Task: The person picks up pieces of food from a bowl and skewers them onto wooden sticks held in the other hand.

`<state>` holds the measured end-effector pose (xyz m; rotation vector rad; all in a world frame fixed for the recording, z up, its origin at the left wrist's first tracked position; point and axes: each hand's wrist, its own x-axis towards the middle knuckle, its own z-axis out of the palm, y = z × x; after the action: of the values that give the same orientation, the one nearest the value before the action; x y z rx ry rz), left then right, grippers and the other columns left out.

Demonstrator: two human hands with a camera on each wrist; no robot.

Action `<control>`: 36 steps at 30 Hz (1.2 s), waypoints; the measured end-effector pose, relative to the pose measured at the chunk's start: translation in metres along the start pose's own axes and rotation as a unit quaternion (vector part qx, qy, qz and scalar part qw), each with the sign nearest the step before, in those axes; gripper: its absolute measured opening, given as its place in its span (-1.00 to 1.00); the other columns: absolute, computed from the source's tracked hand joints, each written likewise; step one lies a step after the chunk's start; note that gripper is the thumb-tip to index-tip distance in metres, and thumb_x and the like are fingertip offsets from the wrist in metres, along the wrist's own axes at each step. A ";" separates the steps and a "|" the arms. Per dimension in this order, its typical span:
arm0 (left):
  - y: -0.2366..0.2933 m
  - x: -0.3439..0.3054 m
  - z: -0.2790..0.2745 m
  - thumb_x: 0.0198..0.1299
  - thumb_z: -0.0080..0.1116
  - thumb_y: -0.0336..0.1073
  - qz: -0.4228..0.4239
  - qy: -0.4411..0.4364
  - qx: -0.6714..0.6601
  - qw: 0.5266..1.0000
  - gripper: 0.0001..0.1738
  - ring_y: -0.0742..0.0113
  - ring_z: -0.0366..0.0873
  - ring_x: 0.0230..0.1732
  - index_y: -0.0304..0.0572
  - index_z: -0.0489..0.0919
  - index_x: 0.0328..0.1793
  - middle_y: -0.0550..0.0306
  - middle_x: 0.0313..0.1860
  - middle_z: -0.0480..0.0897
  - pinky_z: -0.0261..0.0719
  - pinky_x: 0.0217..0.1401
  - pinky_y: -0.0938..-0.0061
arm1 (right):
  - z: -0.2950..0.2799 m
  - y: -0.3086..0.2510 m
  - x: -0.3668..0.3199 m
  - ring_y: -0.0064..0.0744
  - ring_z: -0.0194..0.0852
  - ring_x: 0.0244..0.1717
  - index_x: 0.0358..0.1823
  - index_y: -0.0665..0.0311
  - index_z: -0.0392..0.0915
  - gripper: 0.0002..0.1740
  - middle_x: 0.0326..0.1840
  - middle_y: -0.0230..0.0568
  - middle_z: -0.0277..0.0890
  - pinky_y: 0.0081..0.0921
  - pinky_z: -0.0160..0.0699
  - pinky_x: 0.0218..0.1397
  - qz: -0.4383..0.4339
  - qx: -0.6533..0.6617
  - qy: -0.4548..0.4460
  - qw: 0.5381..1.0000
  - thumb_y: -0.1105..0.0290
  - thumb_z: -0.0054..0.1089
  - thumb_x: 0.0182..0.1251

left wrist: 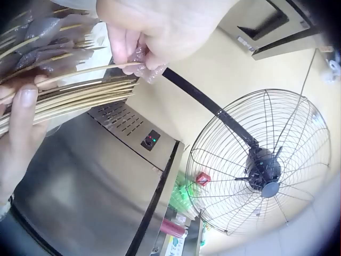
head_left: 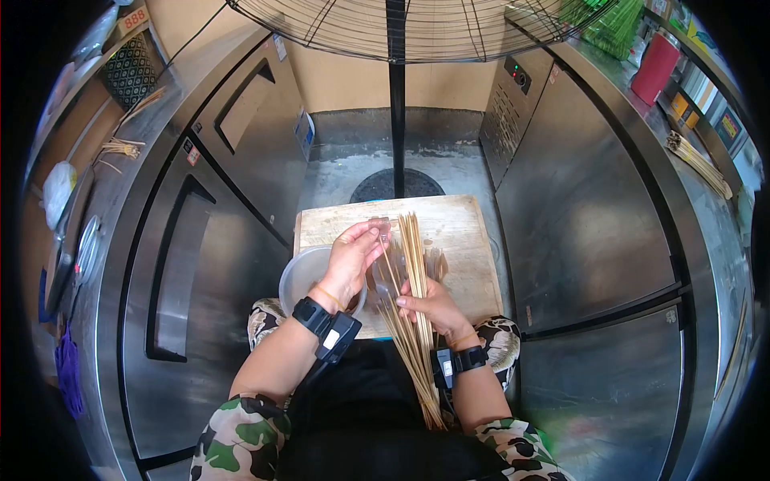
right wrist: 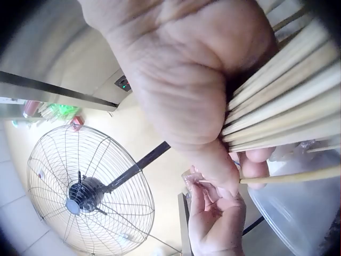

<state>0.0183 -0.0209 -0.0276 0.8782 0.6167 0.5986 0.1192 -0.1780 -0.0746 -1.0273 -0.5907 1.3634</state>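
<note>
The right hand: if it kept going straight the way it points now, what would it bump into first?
Beyond the bamboo skewers in its grip, the right hand would probably meet the left hand first. Depth is unclear, so it might pass a little lower.

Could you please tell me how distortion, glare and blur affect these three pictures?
Head view: wide-angle distortion bows the steel cabinets, which carry pale reflections, and the corners go black; left wrist view: the left hand looks washed out along the top edge; right wrist view: the nearest sticks look soft.
</note>
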 end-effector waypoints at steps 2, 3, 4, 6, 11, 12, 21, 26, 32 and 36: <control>-0.005 -0.006 -0.001 0.28 0.00 -0.41 0.000 -0.013 0.002 1.000 -0.80 0.38 0.54 -0.04 -0.26 0.52 -0.01 0.12 -0.08 0.60 0.50 0.08 0.50 | 0.000 0.001 0.001 -0.63 0.47 -0.55 -0.23 0.26 0.39 -0.75 -0.49 -0.35 0.47 -0.75 0.37 -0.57 -0.003 0.005 -0.001 1.000 0.48 0.29 0.13; -0.010 -0.011 -0.001 0.27 0.01 -0.40 -0.004 -0.020 0.009 1.000 -0.80 0.39 0.54 -0.05 -0.26 0.52 -0.01 0.12 -0.09 0.60 0.50 0.08 0.50 | -0.002 0.003 0.002 -0.63 0.48 -0.54 -0.23 0.26 0.39 -0.75 -0.49 -0.35 0.47 -0.75 0.37 -0.57 -0.003 0.008 -0.001 1.000 0.49 0.29 0.13; -0.014 -0.016 0.000 0.27 0.03 -0.39 -0.008 -0.026 0.015 1.000 -0.80 0.40 0.53 -0.05 -0.26 0.53 -0.01 0.13 -0.09 0.60 0.49 0.08 0.51 | -0.002 0.004 0.002 -0.63 0.48 -0.54 -0.23 0.26 0.39 -0.75 -0.49 -0.35 0.47 -0.75 0.38 -0.57 -0.004 0.011 -0.001 1.000 0.49 0.29 0.13; -0.016 -0.021 0.001 0.25 0.07 -0.36 -0.006 -0.017 0.013 1.000 -0.83 0.43 0.53 -0.07 -0.23 0.54 -0.08 0.15 -0.10 0.60 0.48 0.04 0.54 | -0.003 0.003 0.001 -0.63 0.48 -0.53 -0.23 0.26 0.39 -0.75 -0.48 -0.35 0.47 -0.75 0.38 -0.57 -0.002 0.006 -0.003 1.000 0.49 0.29 0.13; -0.013 -0.011 -0.001 0.23 0.12 -0.32 0.019 0.030 0.045 0.998 -0.92 0.51 0.52 -0.11 -0.12 0.52 -0.21 0.20 -0.17 0.63 0.41 -0.08 0.61 | 0.000 0.001 0.000 -0.62 0.49 -0.52 -0.24 0.25 0.39 -0.74 -0.48 -0.36 0.47 -0.75 0.38 -0.56 0.002 -0.008 -0.006 1.000 0.48 0.31 0.11; -0.012 -0.009 0.001 0.24 0.11 -0.31 0.026 0.033 0.056 0.998 -0.94 0.52 0.53 -0.12 -0.08 0.51 -0.23 0.19 -0.17 0.64 0.40 -0.08 0.61 | 0.002 -0.001 -0.001 -0.62 0.49 -0.52 -0.23 0.25 0.38 -0.73 -0.48 -0.36 0.47 -0.75 0.38 -0.56 0.004 -0.009 -0.005 1.000 0.47 0.31 0.11; -0.009 -0.006 0.003 0.25 0.06 -0.36 -0.001 0.053 0.047 0.997 -0.70 0.53 0.55 -0.14 0.01 0.45 0.12 0.17 -0.15 0.65 0.39 -0.15 0.63 | -0.001 0.003 0.000 -0.62 0.49 -0.51 -0.23 0.24 0.37 -0.71 -0.49 -0.36 0.47 -0.75 0.37 -0.55 0.000 -0.010 -0.003 1.000 0.46 0.32 0.11; -0.007 -0.005 0.001 0.25 0.06 -0.36 -0.058 0.067 0.007 0.996 -0.63 0.50 0.56 -0.09 -0.01 0.42 0.20 0.19 -0.10 0.64 0.41 -0.12 0.61 | 0.001 0.002 0.001 -0.62 0.48 -0.52 -0.23 0.24 0.37 -0.72 -0.49 -0.36 0.47 -0.74 0.37 -0.55 -0.004 -0.011 -0.005 1.000 0.46 0.32 0.10; -0.001 -0.012 0.009 0.26 0.03 -0.38 -0.003 0.032 0.065 0.997 -0.66 0.48 0.56 -0.07 -0.04 0.47 0.16 0.20 -0.04 0.62 0.43 -0.10 0.61 | 0.002 0.001 0.001 -0.64 0.46 -0.53 -0.24 0.24 0.38 -0.73 -0.48 -0.38 0.45 -0.75 0.36 -0.56 -0.004 -0.007 -0.005 1.000 0.47 0.32 0.11; -0.002 -0.005 0.003 0.26 0.01 -0.42 -0.001 0.028 0.089 0.996 -0.68 0.46 0.56 -0.07 -0.06 0.49 0.14 0.20 -0.01 0.61 0.43 -0.10 0.60 | 0.001 0.002 0.001 -0.65 0.46 -0.52 -0.24 0.24 0.38 -0.73 -0.47 -0.40 0.44 -0.75 0.36 -0.55 -0.002 -0.006 -0.011 1.000 0.47 0.31 0.11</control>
<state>0.0178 -0.0271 -0.0269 1.0299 0.7292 0.5738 0.1175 -0.1767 -0.0763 -1.0221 -0.6171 1.3701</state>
